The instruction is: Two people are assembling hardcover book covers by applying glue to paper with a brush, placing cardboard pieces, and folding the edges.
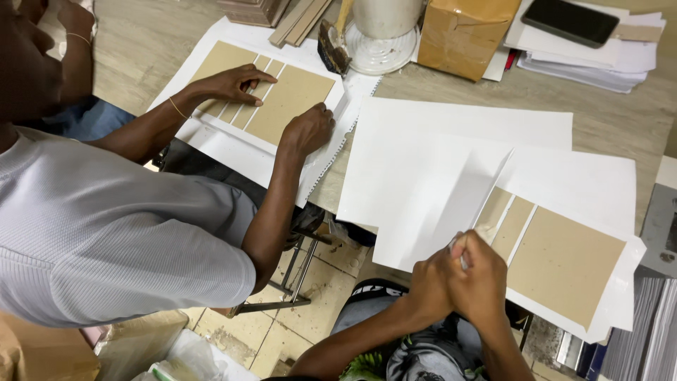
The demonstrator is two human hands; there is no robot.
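Left hand [431,282] and right hand [481,279] pinch the folded white paper flap [451,204] at its near edge; judged light, floppy, crease-prone; the stiff brown board panels [564,264] just beyond resist bending.

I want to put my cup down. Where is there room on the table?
Bare wood shows in two patches: the far left corner of the table, beside the co-worker's white sheet, and a strip between the wrapped brown parcel and the large white sheets. Everywhere else is crowded with paper and brown boards.
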